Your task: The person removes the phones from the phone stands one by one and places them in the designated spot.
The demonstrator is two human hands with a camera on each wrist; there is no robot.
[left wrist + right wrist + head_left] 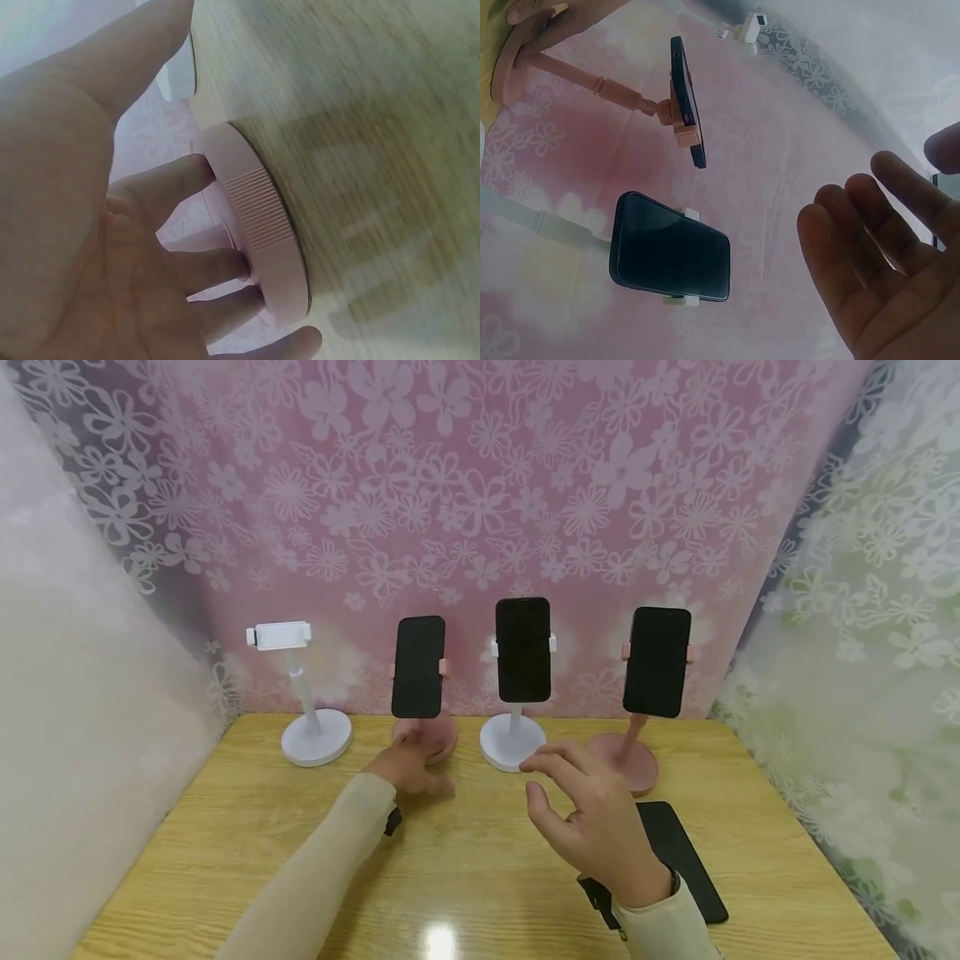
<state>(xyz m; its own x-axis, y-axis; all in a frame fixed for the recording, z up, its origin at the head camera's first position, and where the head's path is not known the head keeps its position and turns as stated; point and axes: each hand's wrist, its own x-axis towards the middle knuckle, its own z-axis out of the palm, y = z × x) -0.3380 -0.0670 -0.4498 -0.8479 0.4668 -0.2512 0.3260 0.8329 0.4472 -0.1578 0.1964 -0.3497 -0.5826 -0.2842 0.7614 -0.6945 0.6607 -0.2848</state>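
My left hand [408, 764] rests its spread fingers on the round base [446, 739] of a pink phone stand. In the left wrist view, several fingertips touch the top of that pink base [262, 217] near its ribbed edge. A black phone [418, 668] is clamped upright in this stand. My right hand [592, 814] hovers over the table with loosely bent fingers and nothing in them. Just beyond it stands a white phone stand [512, 742], whose clamp holds another black phone [523, 650]. The right wrist view shows the right hand [892, 262] apart from both phones.
At the far left is a white stand [317, 739] with no phone in its clamp. On the right, a pink stand [637, 767] carries a black phone [657, 662]. A dark flat phone-like slab [686, 868] lies partly behind my right wrist. Floral curtains [480, 485] surround the table.
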